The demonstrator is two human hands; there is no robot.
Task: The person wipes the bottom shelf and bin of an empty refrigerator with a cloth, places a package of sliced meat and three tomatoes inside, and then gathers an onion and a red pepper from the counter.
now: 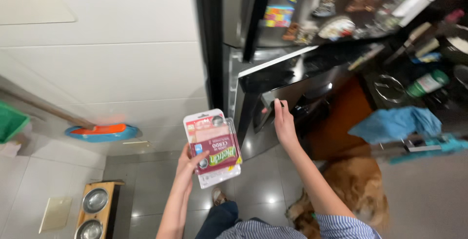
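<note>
A: Where are the hands, relative to the fridge drawer?

B: The right hand has its fingers hooked on the drawer's front edge, apparently gripping it. Left of the drawer, the left hand grips a flat pack of sliced meat, thumb across the label. A golden dog lies below the drawer.

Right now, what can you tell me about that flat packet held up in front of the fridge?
The flat clear plastic packet of pink sliced meat has a red, white and green printed label. It looks sealed and stands nearly upright, tilted slightly, label toward the camera. The left hand grips its lower left edge, thumb across the front. Nothing else touches it; grey floor tiles lie below.
</note>
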